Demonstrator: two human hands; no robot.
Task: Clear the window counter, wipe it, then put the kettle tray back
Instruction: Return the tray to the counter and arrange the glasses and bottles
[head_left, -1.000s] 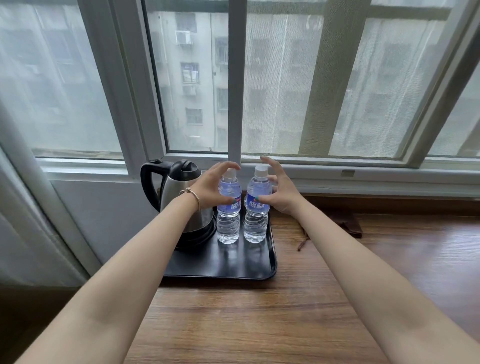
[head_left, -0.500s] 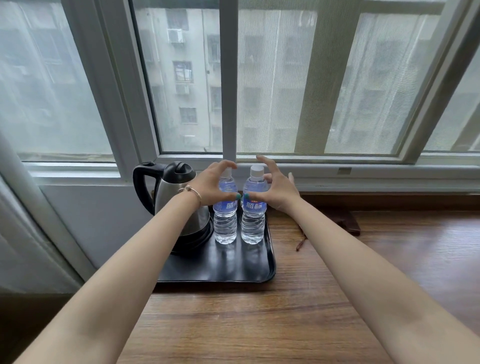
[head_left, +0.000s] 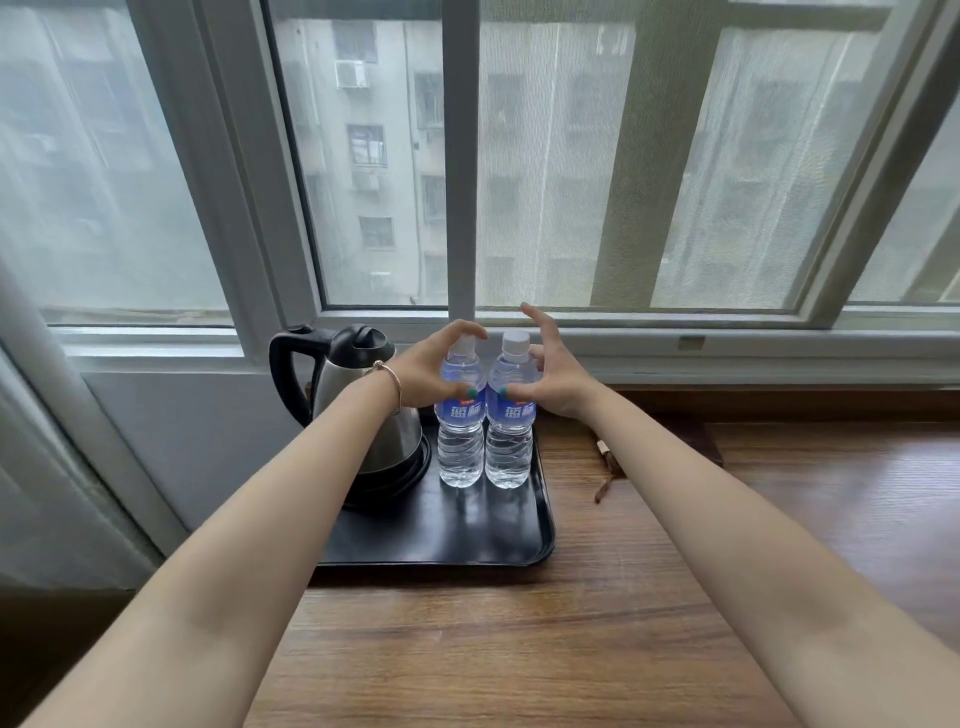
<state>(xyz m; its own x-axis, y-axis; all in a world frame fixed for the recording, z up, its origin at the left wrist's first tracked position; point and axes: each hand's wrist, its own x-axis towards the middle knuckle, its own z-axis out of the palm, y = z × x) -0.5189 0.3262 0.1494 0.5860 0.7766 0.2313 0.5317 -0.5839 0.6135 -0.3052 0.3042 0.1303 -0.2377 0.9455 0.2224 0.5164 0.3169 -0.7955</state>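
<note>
A black tray (head_left: 467, 530) lies on the wooden window counter (head_left: 519, 649) against the left wall. On it stand a steel kettle (head_left: 358, 374) with a black handle and lid, and two clear water bottles with blue labels. My left hand (head_left: 423, 371) wraps the left bottle (head_left: 460, 447), thumb pressed on the label, index finger arched over the cap. My right hand (head_left: 558, 382) holds the right bottle (head_left: 509, 452) the same way, its index finger raised. Both bottles stand upright on the tray, touching each other.
A brown strap (head_left: 605, 480) and a dark flat object (head_left: 711, 441) lie on the counter right of the tray. The window frame (head_left: 675, 343) runs close behind the bottles. A sheer curtain (head_left: 41, 467) hangs at the left.
Both hands have closed in on the bottles, thumbs now pressed on the labels. The bottles and the tray have not moved.
</note>
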